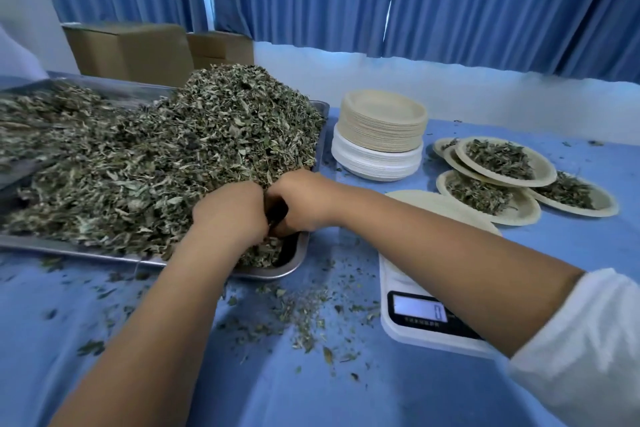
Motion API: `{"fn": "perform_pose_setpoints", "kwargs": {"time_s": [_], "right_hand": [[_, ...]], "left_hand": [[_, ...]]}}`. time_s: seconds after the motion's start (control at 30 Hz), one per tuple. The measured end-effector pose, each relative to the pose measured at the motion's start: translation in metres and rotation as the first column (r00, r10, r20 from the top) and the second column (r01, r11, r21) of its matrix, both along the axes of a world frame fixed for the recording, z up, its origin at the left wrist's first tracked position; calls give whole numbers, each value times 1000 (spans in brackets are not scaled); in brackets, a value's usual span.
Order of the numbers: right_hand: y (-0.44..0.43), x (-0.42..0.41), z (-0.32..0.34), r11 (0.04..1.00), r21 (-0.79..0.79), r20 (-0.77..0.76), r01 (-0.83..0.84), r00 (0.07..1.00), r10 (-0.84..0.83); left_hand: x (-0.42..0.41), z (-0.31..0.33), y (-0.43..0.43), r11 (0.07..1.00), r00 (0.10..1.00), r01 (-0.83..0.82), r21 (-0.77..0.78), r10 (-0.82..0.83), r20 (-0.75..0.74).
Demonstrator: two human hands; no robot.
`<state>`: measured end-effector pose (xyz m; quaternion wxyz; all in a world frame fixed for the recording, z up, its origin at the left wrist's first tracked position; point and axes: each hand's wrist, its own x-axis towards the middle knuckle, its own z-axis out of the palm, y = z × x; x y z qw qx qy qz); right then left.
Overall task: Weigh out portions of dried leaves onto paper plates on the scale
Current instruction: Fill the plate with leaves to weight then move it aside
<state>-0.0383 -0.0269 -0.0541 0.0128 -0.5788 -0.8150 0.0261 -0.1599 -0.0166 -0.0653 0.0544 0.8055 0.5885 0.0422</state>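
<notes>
Clutching dried leaves (156, 156), left hand (228, 211), right hand (301, 199), each grip full, forearm (433, 236) crossing scale (420, 312)

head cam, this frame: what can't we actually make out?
Head view: fingers of left hand and right hand, buried in dried leaves; grip unclear.
Head view: whether the paper plate rests on the scale; right forearm covers the join.
Head view: small print under the scale's digit, blurred.
Head view: tray, left end cut by the frame edge.
</notes>
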Motion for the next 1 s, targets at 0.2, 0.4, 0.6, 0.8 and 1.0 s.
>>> {"fn": "perform_pose_setpoints", "kwargs": {"time_s": [0.2,0.4,0.6,0.8,1.0], "right_hand": [[5,-6,1,1000,-2,95,0,996,1],[7,-1,-4,998,58,19,-15,1000,14],[11,12,0,964,237,-329,117,944,-34],[11,18,10,947,58,-709,316,681,-184],[1,25,20,909,-313,-925,276,126,-357]], "left_hand": [[2,-6,5,998,1000,-20,62,18,22],[4,-10,8,992,997,-49,119,41,66],[4,-18,14,963,964,-98,251,29,265],[4,-18,13,974,961,-49,220,-13,275],[4,-15,11,958,949,-39,284,-54,312]]}}
